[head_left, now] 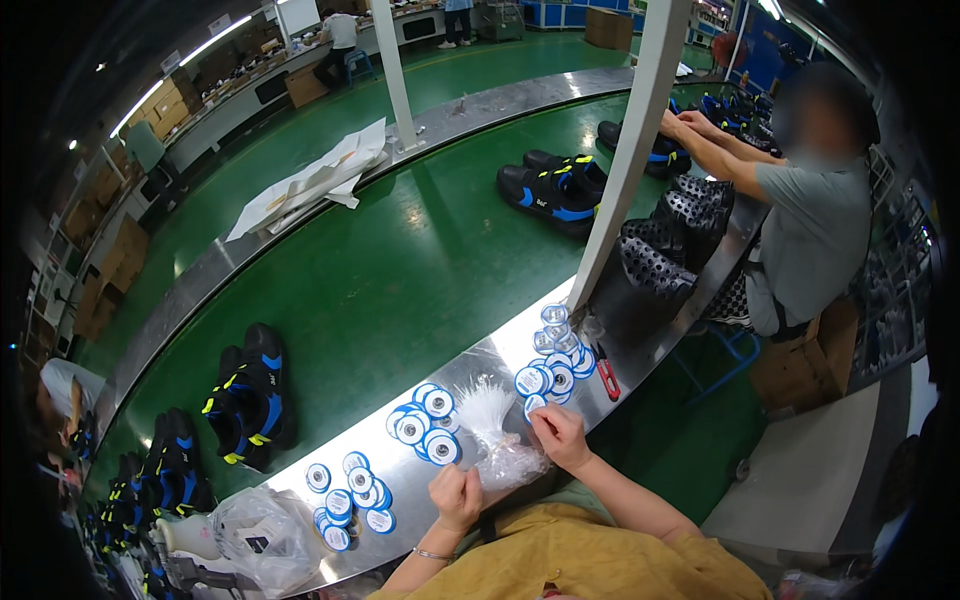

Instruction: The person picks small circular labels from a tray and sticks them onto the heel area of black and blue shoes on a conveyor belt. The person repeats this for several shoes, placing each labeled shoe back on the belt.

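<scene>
At lower centre your left hand [457, 495] and right hand [560, 435] both pinch shut on the clear bag [505, 462] of white strands — held taut above the worktop [480, 365], round tags [425, 425] in reach.

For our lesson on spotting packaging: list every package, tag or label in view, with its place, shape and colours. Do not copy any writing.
Round tags: clusters along the steel ledge, white discs with blue rims.
Clear bag: between left hand and right hand, holding white strands.
Plastic bag: ledge, lower left, crumpled, translucent with a dark patch.
Cardboard boxes: far left wall, brown, stacked.
White sheets: far ledge, flat, overlapping.
</scene>
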`<state>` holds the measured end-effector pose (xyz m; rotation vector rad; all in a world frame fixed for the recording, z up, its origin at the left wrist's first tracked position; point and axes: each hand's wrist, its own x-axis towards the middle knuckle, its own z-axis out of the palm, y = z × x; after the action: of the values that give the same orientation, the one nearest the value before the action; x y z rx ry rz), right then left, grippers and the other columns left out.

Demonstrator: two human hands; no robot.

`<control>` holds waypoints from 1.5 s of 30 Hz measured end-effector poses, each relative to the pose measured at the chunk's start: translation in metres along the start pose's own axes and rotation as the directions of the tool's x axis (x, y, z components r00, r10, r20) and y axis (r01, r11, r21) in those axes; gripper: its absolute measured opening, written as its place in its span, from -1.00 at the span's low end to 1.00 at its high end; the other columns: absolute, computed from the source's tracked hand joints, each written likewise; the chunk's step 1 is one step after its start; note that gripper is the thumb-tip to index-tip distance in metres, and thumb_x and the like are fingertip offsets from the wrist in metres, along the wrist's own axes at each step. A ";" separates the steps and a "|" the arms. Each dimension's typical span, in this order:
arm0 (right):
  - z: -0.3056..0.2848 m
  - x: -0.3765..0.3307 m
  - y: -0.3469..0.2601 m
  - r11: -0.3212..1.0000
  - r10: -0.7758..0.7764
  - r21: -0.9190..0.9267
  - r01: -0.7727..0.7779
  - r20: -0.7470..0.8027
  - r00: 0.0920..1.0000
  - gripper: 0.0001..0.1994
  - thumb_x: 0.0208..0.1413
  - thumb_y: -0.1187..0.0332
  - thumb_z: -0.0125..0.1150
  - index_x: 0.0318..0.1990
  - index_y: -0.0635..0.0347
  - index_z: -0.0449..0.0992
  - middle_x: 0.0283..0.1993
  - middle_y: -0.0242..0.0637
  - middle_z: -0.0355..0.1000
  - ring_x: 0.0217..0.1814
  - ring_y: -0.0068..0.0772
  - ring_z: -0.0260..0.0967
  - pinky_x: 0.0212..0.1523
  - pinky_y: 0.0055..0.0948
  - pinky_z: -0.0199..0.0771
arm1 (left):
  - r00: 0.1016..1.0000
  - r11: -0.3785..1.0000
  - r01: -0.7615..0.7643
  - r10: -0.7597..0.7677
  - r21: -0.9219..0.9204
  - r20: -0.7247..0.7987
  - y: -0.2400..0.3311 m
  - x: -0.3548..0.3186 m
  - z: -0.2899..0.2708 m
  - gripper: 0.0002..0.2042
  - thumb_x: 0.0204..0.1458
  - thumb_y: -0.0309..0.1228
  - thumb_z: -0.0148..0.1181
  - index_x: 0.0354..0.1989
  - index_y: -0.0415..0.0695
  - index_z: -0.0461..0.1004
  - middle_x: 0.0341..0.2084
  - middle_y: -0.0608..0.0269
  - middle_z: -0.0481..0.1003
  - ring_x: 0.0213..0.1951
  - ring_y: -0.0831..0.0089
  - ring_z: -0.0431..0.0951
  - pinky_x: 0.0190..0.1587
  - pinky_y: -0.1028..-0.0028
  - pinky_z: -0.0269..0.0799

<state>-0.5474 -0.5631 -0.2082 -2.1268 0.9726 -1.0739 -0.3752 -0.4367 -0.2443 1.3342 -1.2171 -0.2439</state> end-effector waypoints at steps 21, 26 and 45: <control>-0.003 0.002 0.001 1.000 0.013 -0.003 -0.013 0.014 1.000 -0.98 0.05 0.58 0.19 -0.37 0.31 0.48 -0.53 -0.19 0.33 -0.55 -0.22 0.30 -0.53 -0.38 0.25 | 1.000 1.000 -0.013 0.013 0.016 0.006 -0.003 0.001 0.004 -0.70 -0.05 -0.65 0.20 -0.70 -0.18 0.23 -0.76 0.15 0.14 -0.73 0.21 0.16 -0.64 0.27 -0.01; -0.002 0.001 0.004 1.000 0.016 -0.003 -0.016 0.012 1.000 -0.98 0.05 0.58 0.19 -0.36 0.31 0.48 -0.52 -0.18 0.34 -0.54 -0.21 0.31 -0.52 -0.38 0.26 | 1.000 1.000 -0.006 0.006 0.004 0.003 -0.002 0.003 0.005 -0.70 -0.04 -0.64 0.19 -0.71 -0.18 0.22 -0.77 0.15 0.15 -0.72 0.21 0.17 -0.63 0.27 -0.01; -0.003 0.002 0.002 1.000 -0.006 -0.013 0.006 0.017 1.000 -0.97 0.06 0.57 0.19 -0.37 0.30 0.46 -0.53 -0.15 0.33 -0.54 -0.17 0.32 -0.54 -0.36 0.26 | 1.000 1.000 0.007 -0.007 0.003 0.011 0.001 0.005 0.004 -0.71 -0.04 -0.65 0.19 -0.70 -0.18 0.23 -0.76 0.14 0.16 -0.72 0.21 0.18 -0.64 0.27 0.00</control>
<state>-0.5500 -0.5666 -0.2073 -2.1473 0.9688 -1.0531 -0.3764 -0.4422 -0.2419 1.3414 -1.2228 -0.2543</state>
